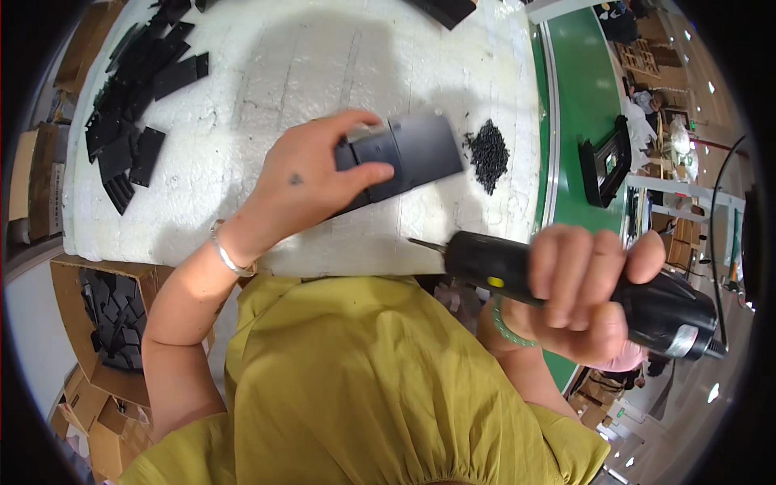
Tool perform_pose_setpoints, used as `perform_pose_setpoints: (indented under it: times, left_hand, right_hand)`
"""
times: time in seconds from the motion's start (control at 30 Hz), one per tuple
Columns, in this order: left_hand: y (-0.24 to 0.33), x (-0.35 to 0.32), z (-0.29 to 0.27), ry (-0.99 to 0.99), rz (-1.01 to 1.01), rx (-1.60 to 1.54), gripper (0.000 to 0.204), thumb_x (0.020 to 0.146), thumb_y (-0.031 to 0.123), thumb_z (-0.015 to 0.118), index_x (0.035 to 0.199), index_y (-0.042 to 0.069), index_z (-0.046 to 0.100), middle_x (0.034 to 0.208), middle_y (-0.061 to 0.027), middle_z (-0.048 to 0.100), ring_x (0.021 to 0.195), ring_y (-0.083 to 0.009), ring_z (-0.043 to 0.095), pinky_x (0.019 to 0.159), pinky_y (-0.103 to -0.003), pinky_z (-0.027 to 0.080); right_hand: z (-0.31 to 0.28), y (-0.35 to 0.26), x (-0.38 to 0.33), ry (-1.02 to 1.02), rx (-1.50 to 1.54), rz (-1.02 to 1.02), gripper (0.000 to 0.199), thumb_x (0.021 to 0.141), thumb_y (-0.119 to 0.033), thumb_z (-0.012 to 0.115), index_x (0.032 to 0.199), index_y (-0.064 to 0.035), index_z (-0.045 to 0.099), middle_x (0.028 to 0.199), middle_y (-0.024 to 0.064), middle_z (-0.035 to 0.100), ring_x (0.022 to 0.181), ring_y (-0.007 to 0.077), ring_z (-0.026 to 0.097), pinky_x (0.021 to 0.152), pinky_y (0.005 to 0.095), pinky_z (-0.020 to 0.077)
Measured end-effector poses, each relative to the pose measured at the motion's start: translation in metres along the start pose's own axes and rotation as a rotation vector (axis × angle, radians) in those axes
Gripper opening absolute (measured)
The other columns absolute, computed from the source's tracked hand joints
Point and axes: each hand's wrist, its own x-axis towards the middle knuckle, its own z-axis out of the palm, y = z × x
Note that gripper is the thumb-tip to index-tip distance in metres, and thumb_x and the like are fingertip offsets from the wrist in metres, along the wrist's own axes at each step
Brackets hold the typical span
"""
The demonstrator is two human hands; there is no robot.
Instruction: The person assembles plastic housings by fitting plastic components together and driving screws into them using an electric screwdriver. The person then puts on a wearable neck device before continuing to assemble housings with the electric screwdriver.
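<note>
My left hand (311,166) grips a flat black plastic part (428,149) over the white table, thumb on its upper face and fingers at its far edge. The part is rectangular, with a seam across it near my thumb. In my right hand (590,283) is a black electric screwdriver (493,263), held level with its bit pointing left, apart from the part. A cord leaves its rear end. To the right of the part lies a pile of small black screws (489,156).
Several black plastic pieces (133,113) are heaped at the table's left. Below them stands a cardboard box (69,323) filled with dark pieces. A green surface (578,73) runs along the right and bears a black frame-like part (605,166). Another black part (449,10) lies at the far edge.
</note>
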Motion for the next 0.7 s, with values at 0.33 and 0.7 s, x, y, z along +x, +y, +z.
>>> perform_pose_setpoints:
  times: [0.33,0.7]
  left_hand:
    - [0.053,-0.01,0.02,0.145,0.037,-1.059,0.04,0.079,0.003,0.069,0.116,-0.005,0.053,0.102,-0.0051,0.061,0.096,-0.0098,0.056,0.085,-0.025,0.045]
    - [0.018,-0.059,-0.061,-0.273,-0.208,-1.169,0.075,0.092,0.056,0.022,0.103,-0.01,0.057,0.097,-0.0167,0.062,0.076,-0.0216,0.06,0.072,-0.032,0.049]
  right_hand:
    - [-0.002,0.041,0.005,0.404,-0.362,0.227,0.051,0.064,-0.003,0.076,0.109,0.0031,0.054,0.099,0.0059,0.058,0.087,0.0135,0.055,0.077,0.0286,0.0451]
    - [-0.009,0.025,-0.033,0.229,-0.301,0.478,0.063,0.056,0.002,0.08,0.11,-0.0051,0.049,0.095,0.003,0.05,0.086,0.0129,0.05,0.068,0.0286,0.0431]
